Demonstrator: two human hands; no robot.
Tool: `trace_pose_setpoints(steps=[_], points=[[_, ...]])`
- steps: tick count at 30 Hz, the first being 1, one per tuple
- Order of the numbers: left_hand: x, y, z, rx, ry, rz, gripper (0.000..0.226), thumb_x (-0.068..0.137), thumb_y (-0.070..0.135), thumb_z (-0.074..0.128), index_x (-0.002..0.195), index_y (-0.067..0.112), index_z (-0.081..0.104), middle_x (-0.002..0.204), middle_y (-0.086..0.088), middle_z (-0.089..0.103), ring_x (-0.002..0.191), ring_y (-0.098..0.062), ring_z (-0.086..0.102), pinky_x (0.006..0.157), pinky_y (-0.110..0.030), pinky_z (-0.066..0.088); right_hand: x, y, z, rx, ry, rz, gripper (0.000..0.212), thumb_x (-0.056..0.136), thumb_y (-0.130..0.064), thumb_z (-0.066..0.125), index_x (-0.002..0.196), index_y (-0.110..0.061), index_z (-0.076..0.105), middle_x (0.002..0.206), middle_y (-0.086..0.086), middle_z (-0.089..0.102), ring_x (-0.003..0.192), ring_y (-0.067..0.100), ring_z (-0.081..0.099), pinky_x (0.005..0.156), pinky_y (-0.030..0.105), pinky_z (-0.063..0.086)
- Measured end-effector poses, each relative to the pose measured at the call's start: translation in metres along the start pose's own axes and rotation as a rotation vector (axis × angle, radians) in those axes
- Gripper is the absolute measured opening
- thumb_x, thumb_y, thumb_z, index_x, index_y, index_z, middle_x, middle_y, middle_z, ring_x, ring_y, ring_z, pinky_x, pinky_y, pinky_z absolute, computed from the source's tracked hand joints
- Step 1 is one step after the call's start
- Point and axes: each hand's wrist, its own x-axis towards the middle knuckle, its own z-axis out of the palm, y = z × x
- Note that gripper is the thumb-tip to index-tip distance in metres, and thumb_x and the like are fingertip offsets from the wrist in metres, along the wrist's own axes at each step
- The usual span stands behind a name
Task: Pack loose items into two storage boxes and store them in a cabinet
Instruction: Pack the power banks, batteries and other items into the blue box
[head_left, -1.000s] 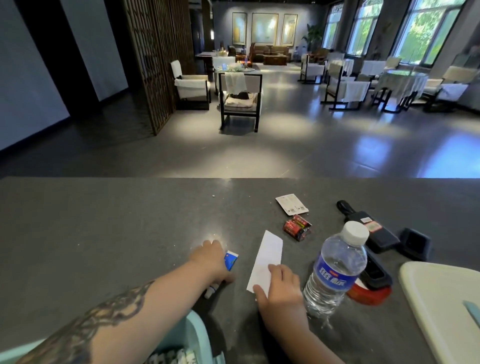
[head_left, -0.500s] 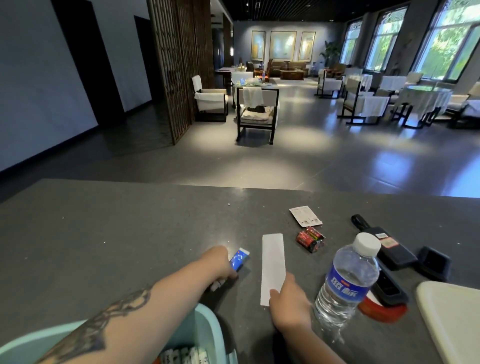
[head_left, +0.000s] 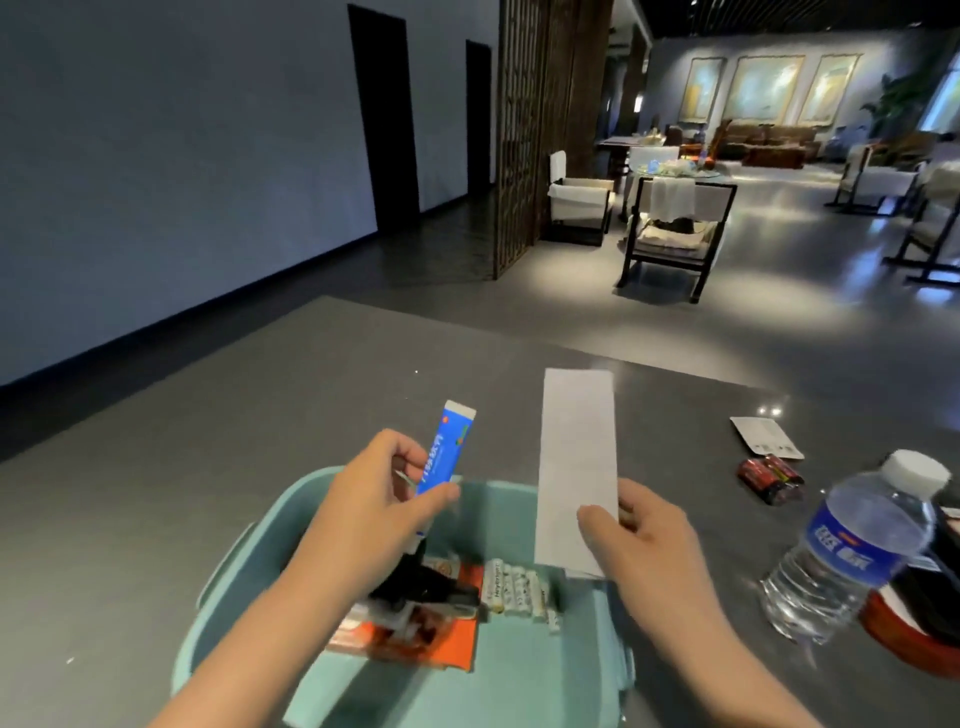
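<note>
A teal storage box (head_left: 249, 561) stands on the grey table in front of me. Inside it lie a pack of white batteries (head_left: 511, 590), an orange packet (head_left: 441, 644) and a black item. My left hand (head_left: 374, 499) holds a slim blue-and-white packet (head_left: 447, 444) upright over the box's far rim. My right hand (head_left: 649, 540) pinches the lower end of a long white paper strip (head_left: 576, 462), held upright above the box's right side.
To the right on the table are a water bottle (head_left: 857, 540), red-and-black batteries (head_left: 769, 473), a white card (head_left: 766, 436) and a red and black object at the frame's edge. Beyond the table's far edge lies open floor with chairs.
Both hands lifted their items off the table and brought them back over the teal box. The view swung left and down, showing the box's contents.
</note>
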Motion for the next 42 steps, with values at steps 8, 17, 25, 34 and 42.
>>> trace_pose_setpoints(steps=[8,17,25,34,42], points=[[-0.052,-0.039,-0.027,-0.122,0.199,-0.106,0.022,0.075,0.019,0.077,0.084,0.022,0.057,0.069,0.007,0.061,0.064,-0.021,0.058,0.066,-0.036,0.049,0.021,-0.003,0.035,-0.885,-0.172,-0.388,0.021,0.089,-0.027,0.048,0.106,-0.029,0.061,0.088,-0.001,0.063,0.084,0.022,0.055,0.057,0.03,0.031],[-0.072,-0.057,-0.038,0.178,0.187,-0.121,0.024,0.075,0.03,0.074,0.081,0.03,0.051,0.076,0.013,0.06,0.066,-0.005,0.051,0.058,-0.022,0.039,0.046,-0.005,0.097,-1.018,-0.334,-0.618,0.021,0.093,-0.024,0.047,0.114,-0.02,0.049,0.099,0.009,0.062,0.09,0.03,0.058,0.064,0.033,0.034],[-0.077,-0.061,-0.04,0.268,0.157,-0.141,0.023,0.073,0.032,0.073,0.082,0.033,0.051,0.078,0.014,0.058,0.067,-0.001,0.05,0.057,-0.018,0.036,0.05,-0.013,0.139,-1.234,-0.387,-0.738,0.039,0.036,-0.015,0.084,0.05,-0.023,0.049,0.051,0.002,0.057,0.048,0.022,0.058,0.046,0.024,0.02],[-0.068,-0.066,-0.036,0.322,0.121,-0.103,0.022,0.073,0.034,0.072,0.085,0.035,0.052,0.083,0.016,0.058,0.077,-0.003,0.052,0.064,-0.02,0.04,0.052,-0.006,0.125,-1.011,-0.433,-0.629,0.025,0.087,-0.011,0.048,0.105,-0.022,0.061,0.111,0.001,0.067,0.106,0.028,0.061,0.071,0.033,0.042],[-0.026,-0.041,-0.01,0.379,0.025,0.062,0.022,0.073,0.034,0.07,0.088,0.031,0.054,0.082,0.015,0.057,0.079,-0.004,0.05,0.065,-0.023,0.039,0.035,-0.015,0.06,-0.018,-0.288,-0.189,0.015,0.093,-0.021,0.058,0.084,-0.022,0.07,0.076,-0.009,0.072,0.064,0.009,0.066,0.059,0.02,0.044]])
